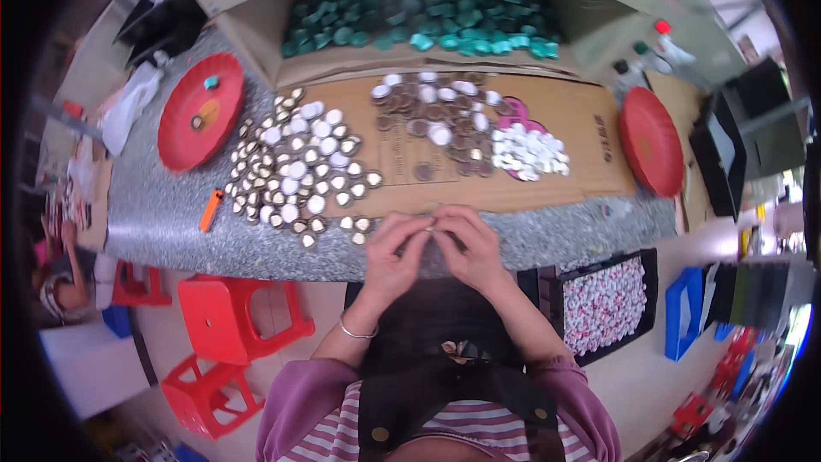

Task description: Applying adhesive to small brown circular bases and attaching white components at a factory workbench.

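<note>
My left hand (pixel 395 246) and my right hand (pixel 469 246) meet fingertip to fingertip over the near edge of the speckled grey worktop (pixel 547 231). Both are closed in a pinch around something tiny between them, too small and covered to name. Left of them spreads a heap of small round caps (pixel 295 184), gold-coloured, many with white faces. Brown and white discs (pixel 436 111) lie beyond my hands on flattened cardboard (pixel 590 145). Small white pieces (pixel 530 152) are piled on a pink plate (pixel 513 108) to the right.
A bin (pixel 590 56) full of teal caps (pixel 419 13) faces me. Red dishes (pixel 175 133) (pixel 650 141) stand either side; the left one holds a few small pieces. An orange cutter-like tool (pixel 210 210) lies left. Red stools (pixel 218 316) and a crate of pink-and-white pieces (pixel 605 306) are below.
</note>
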### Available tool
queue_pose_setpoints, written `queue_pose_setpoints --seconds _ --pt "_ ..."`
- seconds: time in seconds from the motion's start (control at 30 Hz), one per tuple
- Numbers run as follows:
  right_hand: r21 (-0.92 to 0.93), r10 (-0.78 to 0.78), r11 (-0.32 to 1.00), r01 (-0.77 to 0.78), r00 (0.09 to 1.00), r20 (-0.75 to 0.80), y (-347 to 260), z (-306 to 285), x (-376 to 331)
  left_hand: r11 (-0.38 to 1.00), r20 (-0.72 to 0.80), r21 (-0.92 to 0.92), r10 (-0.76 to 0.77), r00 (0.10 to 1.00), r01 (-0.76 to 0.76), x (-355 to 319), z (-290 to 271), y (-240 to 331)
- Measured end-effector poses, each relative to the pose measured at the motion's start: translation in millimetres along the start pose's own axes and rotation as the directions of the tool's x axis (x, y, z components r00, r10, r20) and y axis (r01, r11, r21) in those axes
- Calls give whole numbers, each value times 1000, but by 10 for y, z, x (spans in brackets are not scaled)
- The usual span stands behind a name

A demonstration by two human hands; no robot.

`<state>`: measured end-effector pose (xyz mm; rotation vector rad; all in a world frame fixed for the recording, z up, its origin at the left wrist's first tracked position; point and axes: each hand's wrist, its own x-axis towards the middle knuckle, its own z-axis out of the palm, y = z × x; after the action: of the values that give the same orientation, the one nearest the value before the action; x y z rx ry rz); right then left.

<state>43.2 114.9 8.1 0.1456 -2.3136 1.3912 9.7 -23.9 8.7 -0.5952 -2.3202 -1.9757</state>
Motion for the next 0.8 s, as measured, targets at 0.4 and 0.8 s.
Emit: queue_pose_setpoints --seconds 0.4,0.8 --pt "116 -83 989 90 995 -63 109 -34 -102 991 13 -136 -13 1000 15 -122 114 -158" --pt "424 255 878 -221 967 -25 94 -60 -125 981 36 -194 -16 999 23 -99 131 -58"
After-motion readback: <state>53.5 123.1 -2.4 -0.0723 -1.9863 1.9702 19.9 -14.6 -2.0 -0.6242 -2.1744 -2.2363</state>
